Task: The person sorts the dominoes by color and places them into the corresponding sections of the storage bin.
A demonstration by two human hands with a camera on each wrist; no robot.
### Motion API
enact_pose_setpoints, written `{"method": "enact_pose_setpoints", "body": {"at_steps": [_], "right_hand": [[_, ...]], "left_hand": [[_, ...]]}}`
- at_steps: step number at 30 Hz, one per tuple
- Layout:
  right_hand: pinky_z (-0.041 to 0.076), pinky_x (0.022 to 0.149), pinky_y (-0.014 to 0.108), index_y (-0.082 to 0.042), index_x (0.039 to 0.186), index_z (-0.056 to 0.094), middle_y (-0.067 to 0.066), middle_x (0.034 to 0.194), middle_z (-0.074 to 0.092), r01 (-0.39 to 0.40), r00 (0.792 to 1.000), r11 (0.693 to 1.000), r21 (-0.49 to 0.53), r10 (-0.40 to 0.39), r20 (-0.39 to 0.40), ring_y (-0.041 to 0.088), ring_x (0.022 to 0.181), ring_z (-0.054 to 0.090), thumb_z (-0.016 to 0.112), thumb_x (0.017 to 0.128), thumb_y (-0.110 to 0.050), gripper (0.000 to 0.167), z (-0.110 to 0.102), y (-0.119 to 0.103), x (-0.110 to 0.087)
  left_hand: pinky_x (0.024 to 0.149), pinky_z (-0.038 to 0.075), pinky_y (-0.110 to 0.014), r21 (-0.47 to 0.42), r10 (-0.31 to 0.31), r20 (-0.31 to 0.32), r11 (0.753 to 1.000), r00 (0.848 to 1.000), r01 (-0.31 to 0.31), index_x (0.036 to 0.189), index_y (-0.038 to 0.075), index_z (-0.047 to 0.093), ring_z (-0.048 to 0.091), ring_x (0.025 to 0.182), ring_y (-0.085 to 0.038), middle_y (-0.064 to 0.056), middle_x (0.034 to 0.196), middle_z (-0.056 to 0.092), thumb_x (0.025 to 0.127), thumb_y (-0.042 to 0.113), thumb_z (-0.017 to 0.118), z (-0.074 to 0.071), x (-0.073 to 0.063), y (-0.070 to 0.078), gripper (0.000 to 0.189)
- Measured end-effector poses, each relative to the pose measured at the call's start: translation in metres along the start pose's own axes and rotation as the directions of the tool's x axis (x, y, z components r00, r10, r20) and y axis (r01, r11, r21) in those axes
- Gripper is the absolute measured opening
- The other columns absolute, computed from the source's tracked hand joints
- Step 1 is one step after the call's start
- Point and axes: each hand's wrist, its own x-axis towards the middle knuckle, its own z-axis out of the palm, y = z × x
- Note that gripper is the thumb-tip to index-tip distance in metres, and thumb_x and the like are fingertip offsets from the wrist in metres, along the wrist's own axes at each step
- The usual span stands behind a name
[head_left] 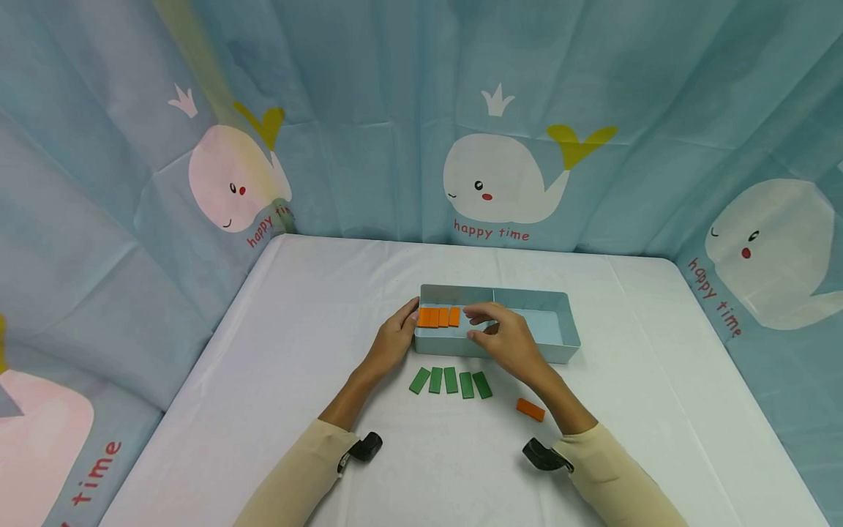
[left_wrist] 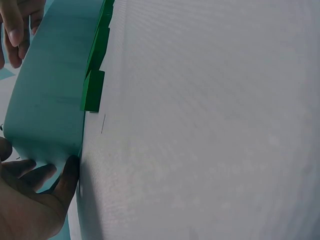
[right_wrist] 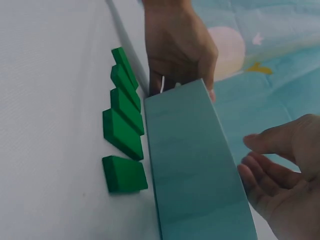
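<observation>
My left hand (head_left: 392, 341) rests against the left end of a light blue two-compartment box (head_left: 490, 347), its fingertips touching the end wall. Over the box, my right hand (head_left: 510, 340) hovers with thumb and fingers apart and nothing between them. Several orange tiles (head_left: 433, 318) stand side by side at the left of the left compartment, just left of the right fingertips. In the right wrist view, the box's outer front wall (right_wrist: 195, 165) hides the inside.
Several green tiles (head_left: 451, 380) lie in a row on the white table (head_left: 263, 366) in front of the box. A single orange tile (head_left: 530, 410) lies near the right forearm. The box's right compartment (head_left: 543, 326) shows a bare floor. Behind hangs a whale-print curtain (head_left: 382, 176).
</observation>
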Motion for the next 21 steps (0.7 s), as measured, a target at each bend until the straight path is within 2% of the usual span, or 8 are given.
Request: {"method": "enact_pose_setpoints", "body": {"at_steps": [6, 9, 15, 21], "right_hand": [[0.063, 0.090, 0.044, -0.008, 0.126, 0.074, 0.014, 0.123, 0.073, 0.009, 1.000, 1.000, 0.027, -0.008, -0.026, 0.023, 0.107, 0.070, 0.079, 0.092, 0.002, 0.035, -0.008, 0.003, -0.011], [0.063, 0.090, 0.041, -0.007, 0.126, 0.074, 0.012, 0.123, 0.074, 0.013, 1.000, 0.999, 0.030, -0.012, -0.026, 0.023, 0.107, 0.071, 0.080, 0.092, 0.001, 0.035, -0.012, 0.004, -0.016], [0.062, 0.088, 0.032, -0.006, 0.127, 0.074, 0.009, 0.121, 0.074, 0.018, 1.000, 0.999, 0.040, -0.018, -0.010, 0.022, 0.106, 0.071, 0.080, 0.093, 0.000, 0.035, -0.015, 0.007, -0.028], [0.062, 0.087, 0.032, -0.012, 0.127, 0.074, 0.014, 0.124, 0.073, -0.014, 1.000, 0.999, 0.053, 0.013, 0.019, 0.019, 0.106, 0.070, 0.080, 0.093, -0.002, 0.036, -0.020, 0.010, -0.040]], "left_hand": [[0.131, 0.026, -0.051, -0.006, -0.003, 0.003, 1.000, 1.000, 0.003, 0.166, 0.006, 0.034, 0.031, 0.160, -0.028, -0.008, 0.171, 0.037, 0.117, 0.032, 0.039, 0.000, 0.000, 0.000, 0.056], [0.131, 0.026, -0.051, -0.006, -0.002, 0.003, 1.000, 1.000, 0.002, 0.166, 0.006, 0.033, 0.030, 0.160, -0.028, -0.008, 0.171, 0.037, 0.117, 0.032, 0.039, 0.001, 0.000, 0.000, 0.056], [0.131, 0.026, -0.050, -0.002, -0.010, 0.002, 1.000, 1.000, 0.010, 0.167, 0.007, 0.033, 0.030, 0.160, -0.028, -0.008, 0.171, 0.037, 0.117, 0.033, 0.039, 0.001, 0.000, -0.001, 0.057], [0.131, 0.025, -0.051, 0.000, -0.008, 0.000, 1.000, 1.000, 0.008, 0.166, 0.007, 0.033, 0.030, 0.160, -0.028, -0.008, 0.171, 0.036, 0.117, 0.032, 0.039, 0.001, 0.000, 0.000, 0.056]]}}
